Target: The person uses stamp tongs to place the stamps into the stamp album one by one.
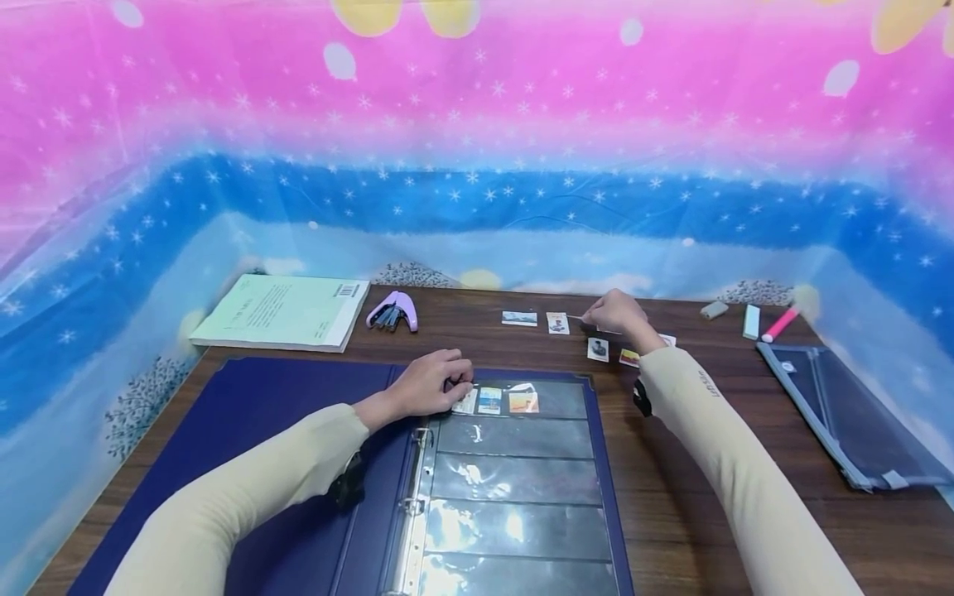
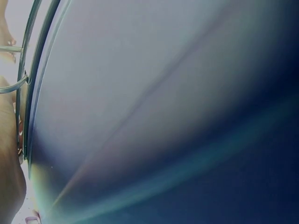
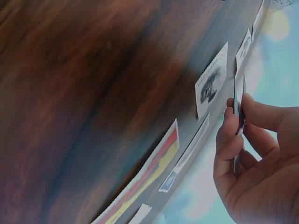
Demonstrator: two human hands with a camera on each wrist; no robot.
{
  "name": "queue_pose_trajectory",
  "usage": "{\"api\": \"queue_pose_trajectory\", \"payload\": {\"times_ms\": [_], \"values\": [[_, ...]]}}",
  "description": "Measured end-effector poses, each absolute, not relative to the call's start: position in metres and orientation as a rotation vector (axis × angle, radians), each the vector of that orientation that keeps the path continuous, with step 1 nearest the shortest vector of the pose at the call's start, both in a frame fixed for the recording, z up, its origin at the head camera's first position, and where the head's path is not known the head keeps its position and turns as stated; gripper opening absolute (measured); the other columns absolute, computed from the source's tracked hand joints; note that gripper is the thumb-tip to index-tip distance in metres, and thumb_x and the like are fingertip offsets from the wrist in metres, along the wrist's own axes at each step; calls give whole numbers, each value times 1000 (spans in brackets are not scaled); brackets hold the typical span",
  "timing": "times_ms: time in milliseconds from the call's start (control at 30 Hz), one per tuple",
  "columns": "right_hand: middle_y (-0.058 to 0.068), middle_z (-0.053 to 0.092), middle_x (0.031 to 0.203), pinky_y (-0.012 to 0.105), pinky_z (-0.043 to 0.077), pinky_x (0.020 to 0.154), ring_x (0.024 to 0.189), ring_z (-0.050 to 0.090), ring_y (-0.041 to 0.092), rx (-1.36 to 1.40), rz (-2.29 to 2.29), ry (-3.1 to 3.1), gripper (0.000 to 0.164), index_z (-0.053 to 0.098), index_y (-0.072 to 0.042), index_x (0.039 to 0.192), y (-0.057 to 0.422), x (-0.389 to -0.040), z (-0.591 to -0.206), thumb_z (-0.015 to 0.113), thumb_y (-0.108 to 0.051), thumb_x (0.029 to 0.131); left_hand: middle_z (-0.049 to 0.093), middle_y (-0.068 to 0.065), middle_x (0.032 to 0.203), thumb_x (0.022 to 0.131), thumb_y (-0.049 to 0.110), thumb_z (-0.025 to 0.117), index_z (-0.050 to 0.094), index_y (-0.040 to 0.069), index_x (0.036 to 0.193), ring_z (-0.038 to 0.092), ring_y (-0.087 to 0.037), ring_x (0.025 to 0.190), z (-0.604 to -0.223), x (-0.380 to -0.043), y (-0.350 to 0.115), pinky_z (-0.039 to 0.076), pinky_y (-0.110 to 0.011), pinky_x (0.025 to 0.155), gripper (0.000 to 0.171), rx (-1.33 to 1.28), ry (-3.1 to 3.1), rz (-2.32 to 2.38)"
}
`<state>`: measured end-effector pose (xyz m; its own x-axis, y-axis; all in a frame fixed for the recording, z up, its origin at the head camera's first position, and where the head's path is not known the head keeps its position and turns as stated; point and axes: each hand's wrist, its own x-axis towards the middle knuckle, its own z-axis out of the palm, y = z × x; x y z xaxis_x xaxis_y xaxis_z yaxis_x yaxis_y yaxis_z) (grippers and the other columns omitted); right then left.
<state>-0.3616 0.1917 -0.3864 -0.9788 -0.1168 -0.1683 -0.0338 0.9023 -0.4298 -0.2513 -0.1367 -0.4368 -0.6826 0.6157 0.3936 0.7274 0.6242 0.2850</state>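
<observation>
Stamps (image 1: 598, 349) lie near the far edge of the brown wooden table (image 1: 663, 463), by the right hand (image 1: 620, 316) pinching tweezers (image 3: 236, 95), while the left hand (image 1: 428, 382), fingers curled, hold unclear, rests on the open album (image 1: 291, 414) at its top edge, pink-and-blue snowflake cloth (image 1: 477, 116) enclosing the back and sides.

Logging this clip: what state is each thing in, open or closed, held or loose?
Binder: open flat
Top pocket: holding stamps
Left hand: on the page, fingers curled
Right hand: pinching a slim tool
Loose stamps: lying on the tabletop
Green book: closed
Pouch: lying flat, zipped or not unclear
Purple tool: open or shut, unclear
Pink marker: capped or not unclear
</observation>
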Motion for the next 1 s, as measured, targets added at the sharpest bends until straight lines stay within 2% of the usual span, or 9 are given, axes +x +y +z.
{"api": "queue_pose_trajectory", "payload": {"times_ms": [67, 167, 367, 633, 767, 867, 1000], "values": [[14, 71, 96, 29, 39, 59, 74, 60, 21, -106, -631, 2888, 29, 71, -7, 105, 191, -361, -387, 54, -26, 91, 47, 1, 70, 86, 20, 62, 55, 20, 75, 37, -5, 62, -436, -251, -136, 32, -20, 60, 13, -1100, -2587, -625], [13, 72, 98, 29, 41, 61, 80, 63, 22, -96, -601, 2913, 28, 72, -8, 103, 189, -362, -387, 55, -26, 90, 47, 1, 70, 86, 20, 62, 55, 19, 75, 37, -6, 63, -436, -251, -134, 32, -20, 60, 13, -1096, -2593, -623], [11, 72, 99, 28, 39, 56, 70, 57, 19, -81, -591, 2951, 28, 73, -11, 103, 188, -360, -388, 54, -28, 90, 47, 1, 71, 86, 20, 62, 55, 19, 76, 37, -6, 63, -437, -251, -133, 32, -20, 61, 12, -1103, -2600, -626], [13, 70, 102, 28, 38, 58, 68, 52, 19, -115, -786, 2930, 26, 71, -12, 104, 188, -336, -378, 56, -27, 91, 46, 1, 71, 86, 19, 62, 55, 19, 76, 37, -6, 63, -438, -251, -132, 32, -20, 61, 12, -1109, -2596, -633], [16, 70, 105, 27, 37, 59, 72, 57, 22, -122, -899, 2837, 26, 71, -11, 106, 189, -315, -374, 58, -26, 90, 48, 0, 72, 87, 19, 62, 55, 19, 77, 37, -6, 63, -437, -250, -133, 32, -20, 61, 12, -1109, -2599, -633], [17, 70, 103, 27, 43, 61, 82, 64, 24, -131, -976, 2765, 25, 71, -8, 106, 189, -300, -374, 60, -24, 89, 48, -1, 72, 87, 19, 62, 55, 19, 77, 37, -6, 64, -437, -250, -134, 32, -20, 61, 12, -1104, -2601, -625], [17, 70, 104, 32, 52, 72, 85, 65, 21, -132, -1065, 2674, 26, 70, -4, 107, 188, -285, -377, 61, -20, 88, 48, 0, 72, 86, 18, 62, 55, 19, 77, 37, -6, 63, -436, -249, -136, 32, -20, 62, 12, -1095, -2598, -624]]}}
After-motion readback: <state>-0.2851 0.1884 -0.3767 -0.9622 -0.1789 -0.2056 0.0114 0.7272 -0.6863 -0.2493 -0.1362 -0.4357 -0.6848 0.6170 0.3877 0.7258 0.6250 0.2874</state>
